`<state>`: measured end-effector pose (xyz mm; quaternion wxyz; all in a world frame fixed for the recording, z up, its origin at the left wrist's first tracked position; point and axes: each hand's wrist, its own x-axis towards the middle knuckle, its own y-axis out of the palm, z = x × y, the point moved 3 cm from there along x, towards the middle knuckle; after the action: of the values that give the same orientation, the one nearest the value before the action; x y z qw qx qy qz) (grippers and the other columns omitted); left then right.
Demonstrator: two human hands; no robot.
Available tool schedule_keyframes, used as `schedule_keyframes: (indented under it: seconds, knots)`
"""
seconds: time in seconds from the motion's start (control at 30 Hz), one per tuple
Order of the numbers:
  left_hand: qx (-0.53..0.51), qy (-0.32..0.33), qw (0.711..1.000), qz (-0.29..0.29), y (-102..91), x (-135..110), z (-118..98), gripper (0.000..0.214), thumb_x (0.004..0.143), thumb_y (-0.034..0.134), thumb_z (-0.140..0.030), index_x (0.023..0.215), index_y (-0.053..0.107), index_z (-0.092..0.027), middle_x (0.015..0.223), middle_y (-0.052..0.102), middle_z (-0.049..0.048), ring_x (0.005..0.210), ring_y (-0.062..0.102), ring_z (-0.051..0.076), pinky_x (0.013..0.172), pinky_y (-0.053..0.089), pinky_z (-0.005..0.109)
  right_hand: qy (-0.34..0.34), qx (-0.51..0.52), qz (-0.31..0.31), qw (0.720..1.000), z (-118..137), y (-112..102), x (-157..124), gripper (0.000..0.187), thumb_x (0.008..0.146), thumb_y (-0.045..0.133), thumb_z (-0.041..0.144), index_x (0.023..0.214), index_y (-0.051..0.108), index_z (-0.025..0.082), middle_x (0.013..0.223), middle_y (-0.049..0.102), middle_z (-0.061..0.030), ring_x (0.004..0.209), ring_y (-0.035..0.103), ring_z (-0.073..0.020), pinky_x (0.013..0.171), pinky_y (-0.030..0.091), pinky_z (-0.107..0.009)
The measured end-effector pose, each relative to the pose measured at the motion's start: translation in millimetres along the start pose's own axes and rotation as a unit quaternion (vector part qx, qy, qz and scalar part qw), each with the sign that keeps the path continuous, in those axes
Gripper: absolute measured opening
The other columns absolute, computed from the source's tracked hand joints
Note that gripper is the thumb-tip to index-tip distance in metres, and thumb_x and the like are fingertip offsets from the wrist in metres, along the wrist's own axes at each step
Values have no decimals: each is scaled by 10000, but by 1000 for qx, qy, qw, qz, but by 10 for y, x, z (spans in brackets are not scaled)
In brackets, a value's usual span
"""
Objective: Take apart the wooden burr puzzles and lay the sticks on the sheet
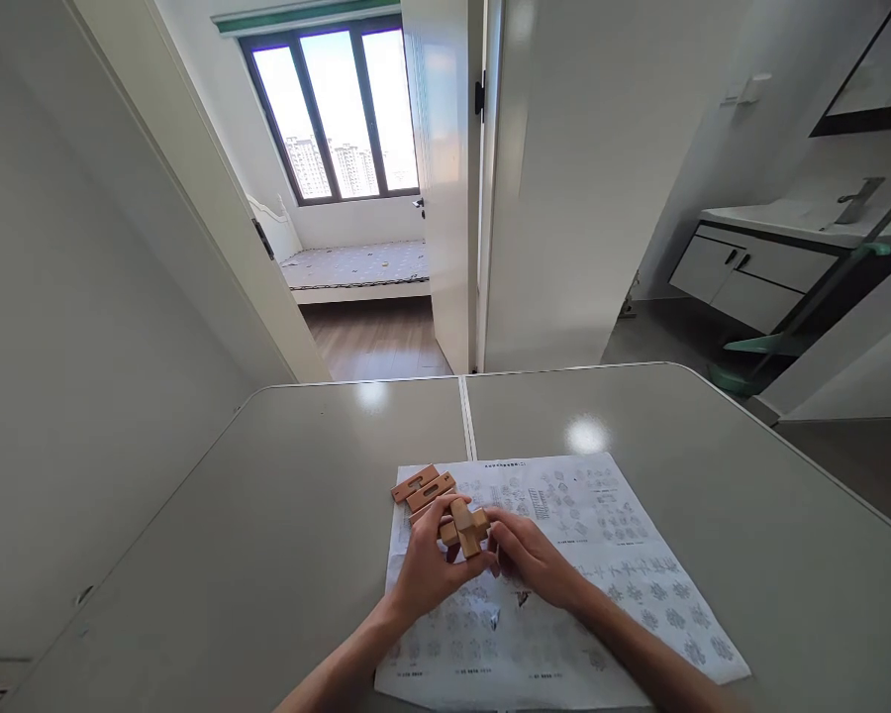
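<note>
A cross-shaped wooden interlocking puzzle (464, 527) is held just above a printed instruction sheet (586, 614). My left hand (435, 564) grips it from the left, fingers over the top and thumb along its lower side. At its right side, my right hand (529, 557) has bent fingers against the end of a block; some fingertips are hidden. Beyond my left hand, reddish-brown slotted wooden pieces (431, 489) lie side by side on the sheet's upper left corner, one partly covered by the hand.
The sheet lies on a pale glossy table (289, 555) with a seam (466, 416) down its middle. Past the table's far edge stand an open door (445, 198) and a bed (356, 265). A washbasin cabinet (757, 267) is at the right.
</note>
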<state>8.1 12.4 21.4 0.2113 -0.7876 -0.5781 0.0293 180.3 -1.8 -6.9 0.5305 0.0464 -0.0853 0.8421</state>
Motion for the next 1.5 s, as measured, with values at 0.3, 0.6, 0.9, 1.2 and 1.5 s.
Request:
schedule_keyframes:
  seconds: [0.3,0.6,0.9,1.2,1.5]
  knots:
    - [38,35,999,7,15,-17,-5,538,717,873,-384,1172,640,-215,1125,721,85,856,702,210,528,542,225,-80,-153,-27,985,-69,25,-12,204,1073,476,350,933,549,221,942,605,-58,786,523,-197,702,444,-314]
    - [98,101,990,-22,20,-47,56,575,711,906,-361,1189,624,-208,1103,742,75,847,711,204,725,596,293,-69,-170,-22,983,-79,11,-37,183,1053,479,313,923,564,216,875,591,-38,722,490,-184,659,393,-300]
    - [77,101,992,-3,-1,-28,-8,515,706,884,-347,1136,644,-195,982,741,53,796,703,198,649,580,264,-67,-161,-25,984,-63,32,-48,185,1058,476,322,969,595,212,866,602,-39,712,493,-184,648,402,-292]
    - [84,119,989,-30,-4,-50,-17,523,715,889,-366,1146,644,-202,986,755,53,780,705,194,661,586,276,-73,-180,-35,980,-72,37,-54,175,1051,492,313,992,622,213,841,602,-40,673,483,-181,614,392,-289]
    - [111,127,984,-51,-1,-69,-24,527,715,880,-410,1139,646,-203,1003,775,69,815,735,217,740,600,314,-82,-189,-39,978,-50,38,-48,238,1053,498,363,959,648,204,813,614,-41,651,504,-177,600,410,-281]
